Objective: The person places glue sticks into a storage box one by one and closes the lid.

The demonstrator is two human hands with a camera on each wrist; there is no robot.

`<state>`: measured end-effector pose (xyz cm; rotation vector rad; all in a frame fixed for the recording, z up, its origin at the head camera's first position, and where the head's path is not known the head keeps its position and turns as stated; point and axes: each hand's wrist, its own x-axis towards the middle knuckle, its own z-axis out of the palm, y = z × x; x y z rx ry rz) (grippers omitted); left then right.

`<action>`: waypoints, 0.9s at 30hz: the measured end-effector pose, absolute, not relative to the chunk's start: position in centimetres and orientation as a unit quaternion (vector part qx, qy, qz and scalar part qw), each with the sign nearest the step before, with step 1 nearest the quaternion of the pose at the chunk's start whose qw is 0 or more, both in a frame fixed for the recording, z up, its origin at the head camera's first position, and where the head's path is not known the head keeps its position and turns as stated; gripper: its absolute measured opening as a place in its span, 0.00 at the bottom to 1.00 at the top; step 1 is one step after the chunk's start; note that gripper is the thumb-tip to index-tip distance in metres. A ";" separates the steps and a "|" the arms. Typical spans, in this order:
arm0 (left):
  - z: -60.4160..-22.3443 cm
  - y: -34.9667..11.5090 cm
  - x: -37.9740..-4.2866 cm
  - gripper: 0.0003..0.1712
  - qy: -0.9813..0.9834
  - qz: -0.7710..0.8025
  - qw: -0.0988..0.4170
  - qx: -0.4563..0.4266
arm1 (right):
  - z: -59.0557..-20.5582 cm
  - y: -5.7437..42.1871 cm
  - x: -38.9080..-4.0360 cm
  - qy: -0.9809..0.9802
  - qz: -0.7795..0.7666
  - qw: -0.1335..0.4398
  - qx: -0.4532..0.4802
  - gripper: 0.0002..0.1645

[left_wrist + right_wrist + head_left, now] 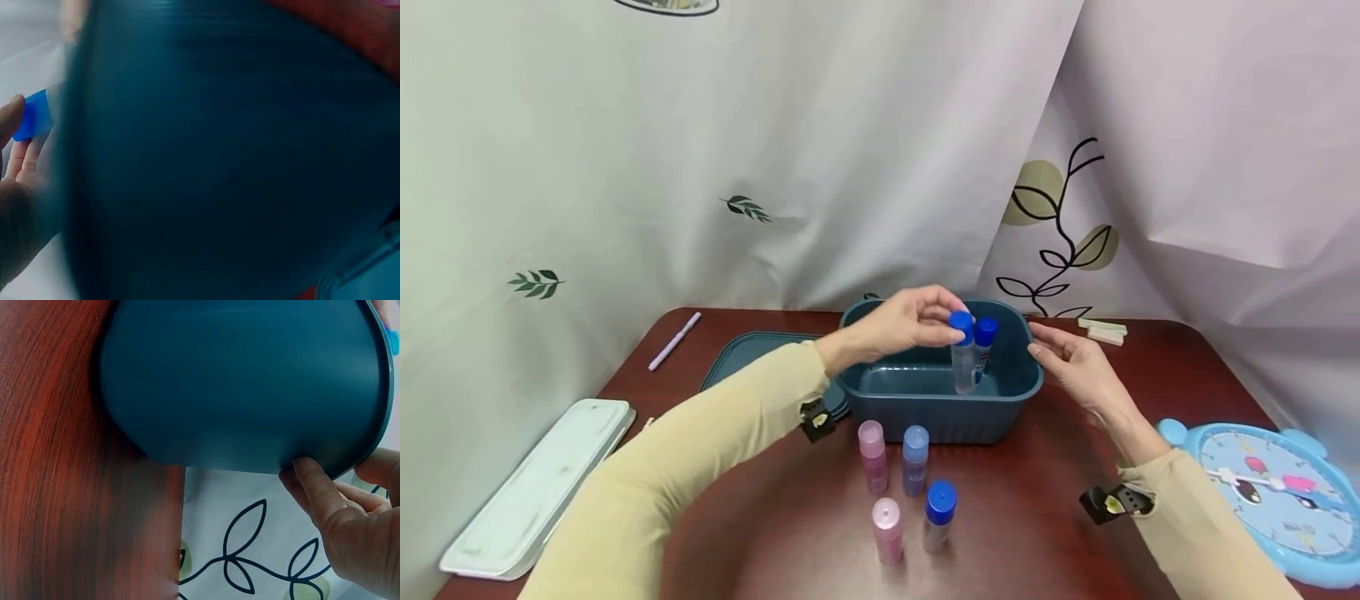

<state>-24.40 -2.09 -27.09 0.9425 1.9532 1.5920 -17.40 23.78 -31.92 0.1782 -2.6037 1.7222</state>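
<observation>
Over the dark teal plastic bin, my left hand pinches a clear tube by its blue cap, the tube hanging upright. Just behind it, a second blue-capped tube stands inside the bin. In the left wrist view the bin's wall blocks most of the scene; the blue cap shows between thumb and fingers at the left edge. My right hand touches the bin's right end near the rim. The right wrist view has its fairly straight fingers against the outer wall.
In front of the bin stand a pink tube, a light-blue-capped tube, a pale pink tube and a blue-capped tube. A teal lid, pen, white case, blue clock and pale blocks surround them.
</observation>
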 end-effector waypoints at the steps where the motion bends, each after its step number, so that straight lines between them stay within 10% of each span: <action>1: -27.7 -1.7 -24.5 0.15 0.709 0.568 0.230 0.348 | -32.0 23.7 -17.4 -0.833 0.550 0.007 0.057 0.33; 27: -30.7 2.7 -25.1 0.19 0.734 0.456 0.316 0.391 | -32.2 23.8 -17.6 -0.838 0.542 0.015 0.055 0.33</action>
